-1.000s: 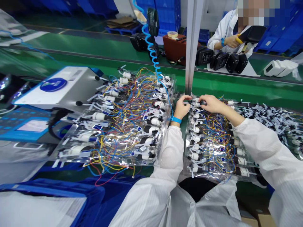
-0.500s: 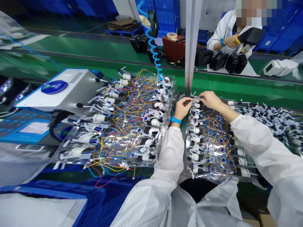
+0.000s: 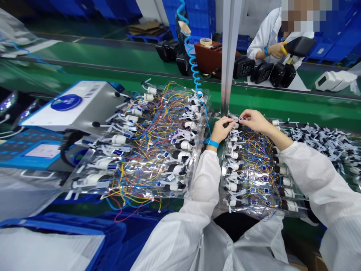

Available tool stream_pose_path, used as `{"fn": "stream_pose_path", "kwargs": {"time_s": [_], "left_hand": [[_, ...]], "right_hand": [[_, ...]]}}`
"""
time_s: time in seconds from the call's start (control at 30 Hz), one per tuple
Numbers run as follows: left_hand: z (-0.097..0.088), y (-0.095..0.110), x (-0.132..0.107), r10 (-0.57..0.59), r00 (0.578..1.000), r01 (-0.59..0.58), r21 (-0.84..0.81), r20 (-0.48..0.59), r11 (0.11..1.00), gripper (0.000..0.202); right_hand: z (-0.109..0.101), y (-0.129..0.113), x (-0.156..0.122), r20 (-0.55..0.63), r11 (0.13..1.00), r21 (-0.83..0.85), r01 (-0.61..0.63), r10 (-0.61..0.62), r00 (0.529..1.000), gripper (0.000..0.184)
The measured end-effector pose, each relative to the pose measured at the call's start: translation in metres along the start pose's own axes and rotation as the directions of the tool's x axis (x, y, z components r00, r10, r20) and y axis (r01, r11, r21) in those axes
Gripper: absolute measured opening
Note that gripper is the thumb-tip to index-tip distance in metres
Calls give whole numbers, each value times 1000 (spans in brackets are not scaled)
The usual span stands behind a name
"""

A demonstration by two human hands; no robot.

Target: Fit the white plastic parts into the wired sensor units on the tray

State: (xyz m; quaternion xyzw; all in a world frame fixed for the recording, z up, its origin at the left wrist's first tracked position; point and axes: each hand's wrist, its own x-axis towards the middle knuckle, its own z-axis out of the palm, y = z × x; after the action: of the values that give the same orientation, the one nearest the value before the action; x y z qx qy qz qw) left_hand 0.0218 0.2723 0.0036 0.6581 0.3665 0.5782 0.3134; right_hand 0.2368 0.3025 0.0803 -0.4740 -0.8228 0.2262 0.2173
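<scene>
My left hand (image 3: 222,131), with a blue wrist strap, is closed in a pinch at the far left corner of the right clear plastic tray (image 3: 222,203); what its fingertips hold is too small to make out. Facing it, my right hand (image 3: 255,121) pinches a small blue-and-white piece (image 3: 242,118), perhaps a label or tab. Under and beside the fingers lie small white cylindrical parts (image 3: 232,155) with black ends, pale strips and thin coloured wires (image 3: 255,154). They line both sides of this tray. The fingers partly hide the part nearest them.
A larger wired tray (image 3: 158,165) lies left, beside a white-and-blue machine (image 3: 84,105). Loose strip-ended parts (image 3: 324,146) are piled right. A metal post (image 3: 228,56) and coiled blue hose (image 3: 193,64) stand ahead. Across the bench, a co-worker's hand (image 3: 276,50) holds a black device (image 3: 300,46).
My right hand has shifted slightly right, and the blue-and-white piece now shows at its fingertips. My left hand has moved slightly right, its fingertips lower. The hose appears shifted right.
</scene>
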Motion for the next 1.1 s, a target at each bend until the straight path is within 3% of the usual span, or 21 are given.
{"fn": "stream_pose_path", "kwargs": {"time_s": [0.1,0.23,0.5,0.8,1.1], "left_hand": [[1,0,0,-13,1000,13,-10,-8,1000,26],[3,0,-1,-49,998,48,-30,-36,998,28],[9,-4,-2,-150,986,142,-97,-77,985,37],[9,-7,-3,-175,982,163,-136,-74,977,44],[10,-11,-3,-188,979,175,-153,-75,973,44]], "right_hand": [[6,-4,-7,-74,957,289,9,13,997,30],[17,-10,-13,-58,824,564,-50,100,993,43],[24,-16,-17,-102,763,646,-40,139,985,38],[27,-19,-18,-87,743,668,-49,143,986,41],[32,-18,-18,-103,666,744,-50,189,977,44]]}}
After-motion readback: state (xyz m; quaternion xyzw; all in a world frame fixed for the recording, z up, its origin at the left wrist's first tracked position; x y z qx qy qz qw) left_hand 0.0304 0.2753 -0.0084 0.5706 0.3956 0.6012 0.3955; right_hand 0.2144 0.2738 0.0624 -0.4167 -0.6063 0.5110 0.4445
